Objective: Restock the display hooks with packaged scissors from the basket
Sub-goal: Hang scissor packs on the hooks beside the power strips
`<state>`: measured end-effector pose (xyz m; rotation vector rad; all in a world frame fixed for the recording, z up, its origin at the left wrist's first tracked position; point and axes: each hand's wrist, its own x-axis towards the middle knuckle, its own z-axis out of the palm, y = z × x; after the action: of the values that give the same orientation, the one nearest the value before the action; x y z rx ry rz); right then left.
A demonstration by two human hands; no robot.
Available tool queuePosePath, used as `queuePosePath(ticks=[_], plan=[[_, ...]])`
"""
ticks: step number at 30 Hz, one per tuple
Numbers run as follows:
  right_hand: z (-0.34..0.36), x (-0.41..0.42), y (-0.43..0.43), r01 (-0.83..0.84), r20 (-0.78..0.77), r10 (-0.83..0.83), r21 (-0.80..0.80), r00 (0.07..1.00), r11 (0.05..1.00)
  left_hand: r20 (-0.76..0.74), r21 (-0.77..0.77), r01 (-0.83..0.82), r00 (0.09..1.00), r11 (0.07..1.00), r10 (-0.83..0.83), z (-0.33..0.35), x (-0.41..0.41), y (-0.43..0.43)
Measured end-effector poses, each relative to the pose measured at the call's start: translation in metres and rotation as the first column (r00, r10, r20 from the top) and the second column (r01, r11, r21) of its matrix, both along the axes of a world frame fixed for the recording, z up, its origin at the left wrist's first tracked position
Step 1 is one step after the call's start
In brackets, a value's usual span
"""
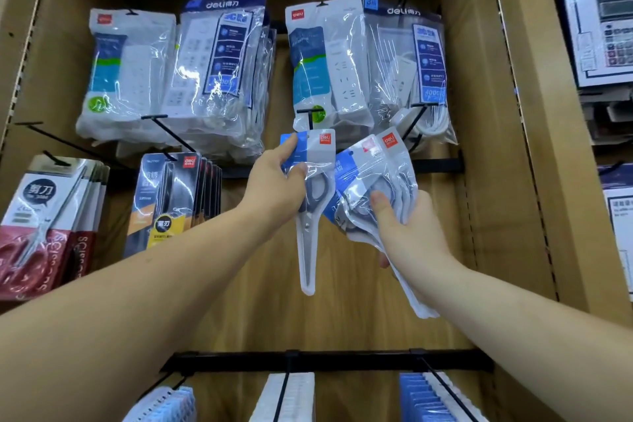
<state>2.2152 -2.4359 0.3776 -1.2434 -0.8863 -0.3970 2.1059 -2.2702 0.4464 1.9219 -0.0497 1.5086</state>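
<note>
Blue-white scissors pack [309, 240] pinched in my left hand [274, 187], top just under black hook [306, 112]. My right hand [411, 236] grips rest of packs [375, 164], fanned, thumb on front, right beside it.

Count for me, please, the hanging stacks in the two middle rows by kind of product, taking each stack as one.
Power-strip stacks: 4
Scissors stacks: 2
Total: 6
Not counted: the pack in the left hand and the bundle in the right hand.
</note>
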Motion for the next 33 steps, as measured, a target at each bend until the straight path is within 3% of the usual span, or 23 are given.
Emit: queuePosePath(ticks=[14, 33], plan=[[-0.010, -0.002, -0.015, -0.044, -0.029, 0.047, 0.080, 0.998, 0.996, -0.057, 0.036, 0.051, 0.997, 0.998, -0.049, 0.009, 0.006, -0.002], [-0.015, -0.020, -0.019, -0.085, -0.059, 0.091, 0.099, 0.994, 0.991, -0.157, 0.055, -0.046, 0.986, 0.997, 0.054, 0.010, 0.007, -0.008]])
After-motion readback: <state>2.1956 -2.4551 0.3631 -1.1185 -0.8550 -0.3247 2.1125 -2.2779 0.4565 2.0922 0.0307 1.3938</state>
